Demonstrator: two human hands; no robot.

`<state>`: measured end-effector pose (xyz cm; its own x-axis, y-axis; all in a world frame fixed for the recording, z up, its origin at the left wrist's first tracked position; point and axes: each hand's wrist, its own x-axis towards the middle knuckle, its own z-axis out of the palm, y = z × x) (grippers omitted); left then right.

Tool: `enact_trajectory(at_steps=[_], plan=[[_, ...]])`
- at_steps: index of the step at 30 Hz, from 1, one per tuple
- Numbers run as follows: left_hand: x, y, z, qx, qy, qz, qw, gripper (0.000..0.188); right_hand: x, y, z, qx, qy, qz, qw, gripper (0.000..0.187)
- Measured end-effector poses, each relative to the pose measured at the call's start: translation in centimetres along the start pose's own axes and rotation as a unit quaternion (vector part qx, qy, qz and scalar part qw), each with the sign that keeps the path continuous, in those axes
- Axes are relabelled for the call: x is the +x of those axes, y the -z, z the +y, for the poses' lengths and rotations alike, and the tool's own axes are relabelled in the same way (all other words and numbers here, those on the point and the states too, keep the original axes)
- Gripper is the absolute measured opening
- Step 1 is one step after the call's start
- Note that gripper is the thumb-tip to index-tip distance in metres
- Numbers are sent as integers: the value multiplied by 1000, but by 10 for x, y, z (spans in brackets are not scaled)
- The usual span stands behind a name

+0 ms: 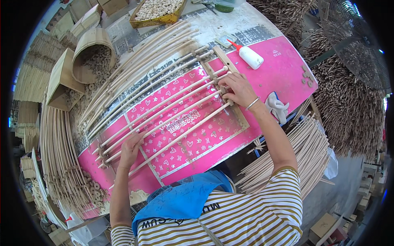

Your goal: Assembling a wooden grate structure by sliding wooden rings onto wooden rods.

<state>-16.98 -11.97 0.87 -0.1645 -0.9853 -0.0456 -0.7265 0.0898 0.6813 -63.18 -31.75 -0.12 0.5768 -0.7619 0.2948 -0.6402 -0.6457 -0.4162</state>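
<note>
Several long, thin wooden rods lie slantwise across the pink patterned table mat. My left hand is closed round one wooden rod near its left part. At the other end, my right hand has its fingers pinched at the tip of that rod, beside a wooden strip; the fingers partly hide what is there. Small wooden rings sit on the rods' left ends, and some right ends carry round knobs. Nearest me lies another rod, untouched.
A white glue bottle with a red tip lies beyond my right hand, and a white glove nearer. A wooden bucket of rings stands far left, a yellow tray of beads at the back. Loose rods and a fan are right.
</note>
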Motion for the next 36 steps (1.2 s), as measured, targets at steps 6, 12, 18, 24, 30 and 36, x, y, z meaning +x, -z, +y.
enact_trajectory(at_steps=[6, 12, 18, 24, 30, 36], plan=[[0, -3, 4, 35, -22, 39, 998, 31, -11, 17, 0, -22, -2, 59, 998, 42], [-2, -14, 16, 115, -70, 120, 983, 31, -32, 39, 4, 37, -119, 204, 971, 23], [-7, -22, 18, 230, -57, 137, 962, 40, -51, 34, -16, 80, -149, 212, 962, 20], [-8, -24, 16, 277, -67, 178, 942, 45, -53, 24, -42, 28, -52, 114, 992, 26], [-10, -24, 16, 258, -50, 180, 948, 46, -54, 9, -44, -44, -23, 45, 998, 30], [-16, -22, 5, 226, -29, 158, 961, 51, -45, 7, -38, -54, -19, 70, 996, 26]])
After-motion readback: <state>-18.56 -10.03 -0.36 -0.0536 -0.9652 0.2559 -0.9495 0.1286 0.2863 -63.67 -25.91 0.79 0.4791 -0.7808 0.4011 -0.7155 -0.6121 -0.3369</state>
